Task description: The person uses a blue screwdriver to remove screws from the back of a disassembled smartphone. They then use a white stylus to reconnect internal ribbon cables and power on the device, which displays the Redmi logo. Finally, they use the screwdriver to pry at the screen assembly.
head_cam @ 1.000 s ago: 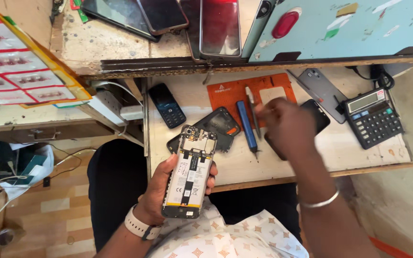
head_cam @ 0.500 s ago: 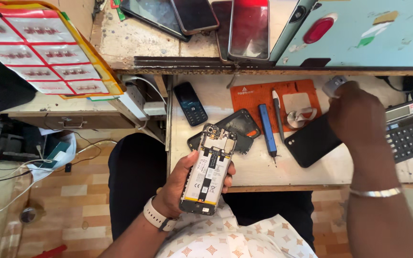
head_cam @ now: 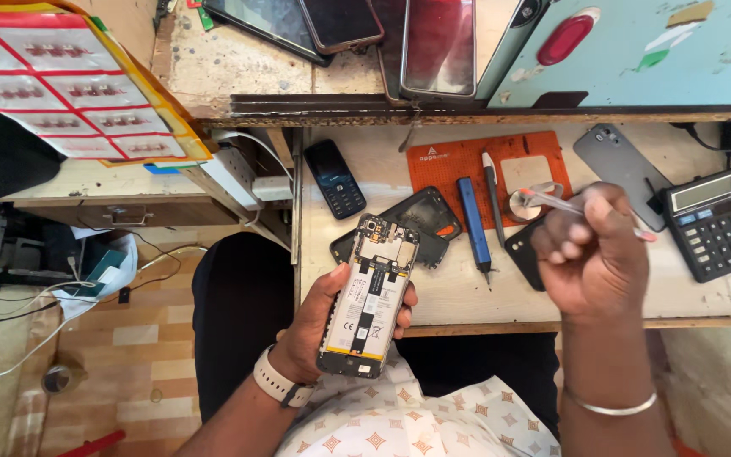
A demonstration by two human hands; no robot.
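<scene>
Left hand [head_cam: 319, 326] grips an opened smartphone with its back cover off [head_cam: 369, 296], fingers wrapped round both long edges, thumb on the left edge; white battery and small circuit board at the top are exposed, phone held over the lap just off the near edge of the pale wooden worktop [head_cam: 442, 292]. Right hand [head_cam: 592, 254] at 3 o'clock of the phone, well apart from it, fingers curled shut on a thin clear-and-pink pen-like tool [head_cam: 552, 201] whose tip points toward 9 o'clock, above the bench. On the bench at 12 o'clock of the phone: a black rear cover shell [head_cam: 420, 216] lying face up, partly behind the phone's top edge; a small black keypad phone [head_cam: 335, 178] at 11 o'clock. At 1 o'clock, an orange rubber repair mat [head_cam: 450, 161] with a blue-handled screwdriver [head_cam: 473, 230] and a grey pen-shaped driver [head_cam: 492, 199] lying side by side across its lower edge. A grey phone back panel [head_cam: 619, 165] and a black desk calculator [head_cam: 715, 220] sit at 2 to 3 o'clock. Progress, judged: cover removal looks done, internals bare, battery and board in place, so inner work looks not yet started; tool in hand but not touching the phone. Upper shelf holds several flat dark-screened phones [head_cam: 437, 42].
</scene>
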